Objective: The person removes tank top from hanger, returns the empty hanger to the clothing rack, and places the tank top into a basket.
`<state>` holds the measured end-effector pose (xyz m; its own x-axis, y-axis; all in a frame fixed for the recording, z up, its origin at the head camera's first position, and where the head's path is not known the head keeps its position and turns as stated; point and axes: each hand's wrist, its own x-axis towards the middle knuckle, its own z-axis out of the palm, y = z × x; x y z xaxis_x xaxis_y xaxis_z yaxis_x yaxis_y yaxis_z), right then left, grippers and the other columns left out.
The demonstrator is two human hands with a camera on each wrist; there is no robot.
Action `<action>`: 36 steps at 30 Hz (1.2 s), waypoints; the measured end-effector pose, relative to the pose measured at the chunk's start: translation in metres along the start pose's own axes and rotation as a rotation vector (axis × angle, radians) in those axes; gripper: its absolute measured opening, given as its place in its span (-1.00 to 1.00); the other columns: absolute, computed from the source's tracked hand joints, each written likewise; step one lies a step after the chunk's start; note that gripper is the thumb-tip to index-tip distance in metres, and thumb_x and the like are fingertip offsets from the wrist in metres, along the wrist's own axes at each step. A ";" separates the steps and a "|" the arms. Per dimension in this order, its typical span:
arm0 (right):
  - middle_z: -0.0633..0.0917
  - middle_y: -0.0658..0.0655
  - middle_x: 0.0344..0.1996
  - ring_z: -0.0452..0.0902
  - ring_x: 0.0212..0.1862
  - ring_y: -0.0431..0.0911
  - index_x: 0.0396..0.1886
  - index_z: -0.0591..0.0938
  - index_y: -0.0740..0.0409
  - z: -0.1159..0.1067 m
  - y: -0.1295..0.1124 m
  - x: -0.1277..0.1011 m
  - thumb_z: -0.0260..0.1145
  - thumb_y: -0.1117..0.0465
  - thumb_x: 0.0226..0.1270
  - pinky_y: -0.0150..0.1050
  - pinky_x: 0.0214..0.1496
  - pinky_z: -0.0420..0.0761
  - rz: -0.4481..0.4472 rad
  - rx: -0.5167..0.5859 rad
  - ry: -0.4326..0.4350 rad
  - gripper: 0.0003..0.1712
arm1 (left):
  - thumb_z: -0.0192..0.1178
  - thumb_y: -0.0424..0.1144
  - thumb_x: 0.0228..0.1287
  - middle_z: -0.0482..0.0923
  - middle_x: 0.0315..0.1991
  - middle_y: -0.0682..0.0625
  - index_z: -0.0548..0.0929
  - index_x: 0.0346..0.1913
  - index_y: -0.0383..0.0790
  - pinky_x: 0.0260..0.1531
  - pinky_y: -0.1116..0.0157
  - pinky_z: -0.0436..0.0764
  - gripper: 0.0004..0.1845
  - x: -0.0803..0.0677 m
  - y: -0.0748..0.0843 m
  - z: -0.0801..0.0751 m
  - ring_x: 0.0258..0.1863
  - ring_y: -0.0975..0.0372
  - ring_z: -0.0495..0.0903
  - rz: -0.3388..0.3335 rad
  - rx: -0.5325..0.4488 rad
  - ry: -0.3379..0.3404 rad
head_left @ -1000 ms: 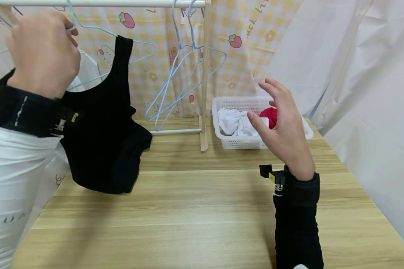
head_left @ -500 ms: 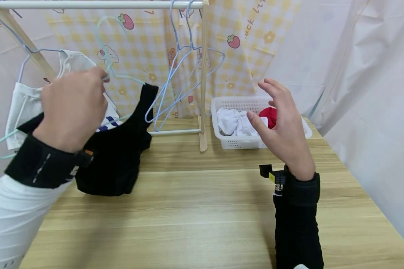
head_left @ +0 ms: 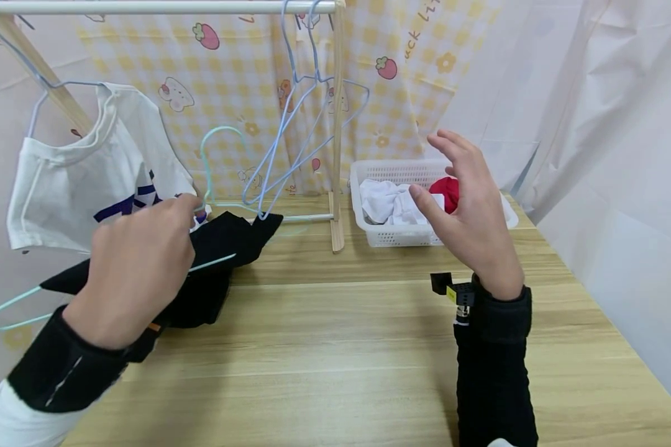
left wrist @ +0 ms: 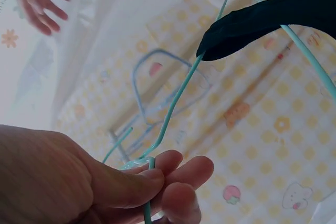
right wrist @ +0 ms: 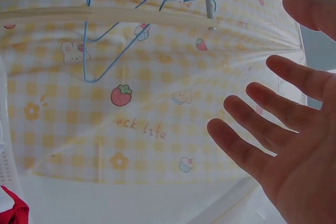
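Observation:
My left hand (head_left: 140, 267) pinches a mint-green clothes hanger (left wrist: 176, 98) near the base of its hook, thumb against fingertips in the left wrist view. On that hanger hangs a black sleeveless top (head_left: 229, 239), one strap near each end, its lower part partly hidden behind the hand. The hanger's hook is off the rack, below the rail. Over the right side of the table my right hand (head_left: 475, 211) is raised with fingers spread, holding nothing; the right wrist view shows its fingers (right wrist: 262, 124) apart.
A clothes rack (head_left: 162, 7) stands at the back left. From it hang a white printed top (head_left: 89, 180) and bare blue hangers (head_left: 291, 136). A white basket (head_left: 399, 236) with white and red cloth stands behind my right hand on the wooden table (head_left: 335, 366).
My left hand has come down from the rack's rail with the mint-green hanger and black top, uncovering the white top behind. My right hand has stayed still.

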<state>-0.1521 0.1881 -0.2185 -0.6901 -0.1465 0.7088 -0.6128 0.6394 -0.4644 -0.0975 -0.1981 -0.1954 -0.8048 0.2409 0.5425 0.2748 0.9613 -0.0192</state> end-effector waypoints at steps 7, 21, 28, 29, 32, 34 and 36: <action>0.41 0.10 0.61 0.51 0.42 -0.11 0.61 0.44 0.15 0.000 -0.001 -0.001 0.40 0.18 0.51 0.15 0.48 0.52 -0.001 0.010 -0.003 -0.26 | -0.01 -0.55 0.44 0.84 -0.27 -0.18 0.74 -0.03 -0.33 -0.84 0.05 0.41 -0.69 -0.016 0.023 -0.004 -0.48 -0.11 0.78 0.100 -0.060 0.085; 0.42 0.09 0.61 0.28 0.62 -0.08 0.62 0.43 0.14 -0.005 -0.013 -0.004 0.41 0.17 0.51 0.14 0.48 0.52 -0.040 0.019 0.009 -0.25 | 0.04 -0.38 0.70 0.85 -0.11 -0.07 0.77 0.06 -0.26 -0.14 -0.01 0.81 -0.74 0.017 0.081 0.006 -0.08 0.04 0.85 0.152 -0.415 0.129; 0.46 0.09 0.58 0.39 0.57 -0.04 0.60 0.45 0.15 -0.012 -0.027 -0.011 0.40 0.21 0.50 0.04 0.53 0.49 -0.071 0.012 0.042 -0.28 | 0.08 -0.37 0.69 0.83 -0.10 -0.13 0.77 0.08 -0.36 0.06 0.12 0.77 -0.75 0.034 0.103 0.030 -0.01 0.10 0.82 0.171 -0.719 0.261; 0.50 0.10 0.56 0.45 0.53 -0.03 0.59 0.47 0.14 -0.014 -0.028 -0.013 0.40 0.22 0.50 -0.03 0.53 0.50 -0.071 0.001 0.053 -0.29 | 0.09 -0.37 0.68 0.83 -0.10 -0.14 0.77 0.07 -0.37 0.08 0.14 0.76 -0.75 0.037 0.106 0.032 -0.01 0.10 0.82 0.183 -0.747 0.291; 0.65 0.12 0.40 0.66 0.33 -0.02 0.52 0.55 0.12 -0.018 -0.032 -0.017 0.42 0.25 0.51 -0.36 0.42 0.56 -0.064 -0.019 0.078 -0.37 | 0.11 -0.38 0.66 0.83 -0.13 -0.15 0.78 0.03 -0.39 0.13 0.15 0.74 -0.77 0.044 0.112 0.040 -0.03 0.07 0.82 0.207 -0.793 0.375; 0.75 0.10 0.28 0.75 0.19 -0.06 0.46 0.63 0.11 -0.019 -0.032 -0.019 0.43 0.26 0.50 -0.56 0.26 0.59 -0.055 -0.032 0.076 -0.44 | 0.13 -0.38 0.65 0.83 -0.14 -0.16 0.78 0.01 -0.41 0.12 0.13 0.74 -0.77 0.048 0.115 0.043 -0.04 0.06 0.82 0.215 -0.808 0.417; 0.82 0.08 0.13 0.78 0.06 -0.15 0.36 0.71 0.10 -0.019 -0.032 -0.021 0.45 0.28 0.49 -0.66 0.08 0.60 -0.052 -0.035 0.066 -0.53 | 0.15 -0.38 0.64 0.83 -0.15 -0.16 0.79 0.01 -0.41 0.07 0.12 0.74 -0.78 0.050 0.118 0.046 -0.06 0.07 0.82 0.210 -0.816 0.441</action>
<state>-0.1106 0.1855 -0.2083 -0.6301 -0.1304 0.7655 -0.6322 0.6586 -0.4082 -0.1298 -0.0668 -0.2090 -0.4717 0.1658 0.8660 0.8083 0.4737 0.3496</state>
